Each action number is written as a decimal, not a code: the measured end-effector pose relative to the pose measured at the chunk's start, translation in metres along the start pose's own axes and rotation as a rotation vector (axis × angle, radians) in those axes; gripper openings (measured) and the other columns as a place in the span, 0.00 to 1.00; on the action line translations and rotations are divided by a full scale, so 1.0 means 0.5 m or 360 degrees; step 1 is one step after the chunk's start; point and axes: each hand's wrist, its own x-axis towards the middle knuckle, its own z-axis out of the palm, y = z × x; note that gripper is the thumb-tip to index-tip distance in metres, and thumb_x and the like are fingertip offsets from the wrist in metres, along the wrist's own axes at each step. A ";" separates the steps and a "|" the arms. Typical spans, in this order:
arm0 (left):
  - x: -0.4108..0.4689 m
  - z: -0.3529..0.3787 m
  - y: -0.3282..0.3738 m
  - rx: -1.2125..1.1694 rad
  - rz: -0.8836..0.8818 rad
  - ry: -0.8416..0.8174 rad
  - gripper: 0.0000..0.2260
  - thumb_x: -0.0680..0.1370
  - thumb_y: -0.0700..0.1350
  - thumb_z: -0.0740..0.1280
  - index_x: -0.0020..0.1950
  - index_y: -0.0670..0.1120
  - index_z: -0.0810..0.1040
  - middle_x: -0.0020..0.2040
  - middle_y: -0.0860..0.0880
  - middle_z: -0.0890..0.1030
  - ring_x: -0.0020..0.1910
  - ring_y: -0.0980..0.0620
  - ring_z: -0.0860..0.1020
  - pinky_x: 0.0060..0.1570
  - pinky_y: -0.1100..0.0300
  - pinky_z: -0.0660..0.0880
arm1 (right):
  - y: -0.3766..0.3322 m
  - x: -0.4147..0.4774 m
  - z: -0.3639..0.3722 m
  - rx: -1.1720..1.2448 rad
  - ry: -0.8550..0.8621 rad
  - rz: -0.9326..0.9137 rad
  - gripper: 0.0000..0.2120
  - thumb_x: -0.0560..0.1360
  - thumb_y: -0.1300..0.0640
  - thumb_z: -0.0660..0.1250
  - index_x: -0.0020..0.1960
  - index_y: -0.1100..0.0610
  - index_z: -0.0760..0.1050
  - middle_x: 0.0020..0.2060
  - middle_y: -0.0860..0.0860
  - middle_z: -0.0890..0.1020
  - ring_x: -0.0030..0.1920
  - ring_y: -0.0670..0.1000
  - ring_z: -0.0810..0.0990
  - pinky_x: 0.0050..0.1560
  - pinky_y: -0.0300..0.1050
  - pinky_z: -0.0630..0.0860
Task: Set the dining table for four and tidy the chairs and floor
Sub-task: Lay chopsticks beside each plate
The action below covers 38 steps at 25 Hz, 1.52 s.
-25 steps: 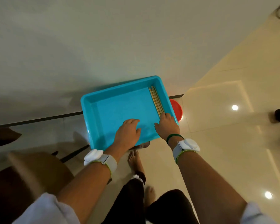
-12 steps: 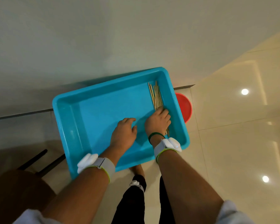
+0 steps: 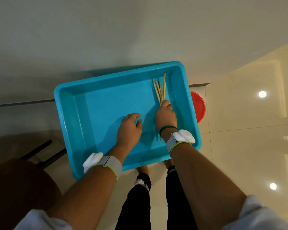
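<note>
A turquoise plastic tub stands on the floor against the wall. Several wooden chopsticks lie in its right part, their far ends fanned out. My right hand grips the bundle near its middle, and the near ends poke out beside my wrist. My left hand hovers inside the tub just left of it, fingers loosely curled and holding nothing.
A red bowl sits on the floor, half hidden behind the tub's right wall. A dark brown chair seat with black legs stands at the lower left. Glossy cream tiles stretch to the right. My feet are below the tub.
My right hand moved from the tub's near edge onto the chopsticks and closed around them; they now fan out instead of lying parallel. The view has drawn closer to the tub.
</note>
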 end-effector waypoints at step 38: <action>-0.785 -0.758 0.226 -0.2417 -0.0637 0.1325 0.09 0.85 0.45 0.60 0.56 0.42 0.77 0.41 0.44 0.79 0.41 0.45 0.81 0.50 0.40 0.82 | -0.415 -0.816 -0.706 0.0844 -0.0960 -0.1641 0.05 0.78 0.58 0.68 0.53 0.57 0.74 0.39 0.54 0.83 0.30 0.50 0.82 0.28 0.43 0.80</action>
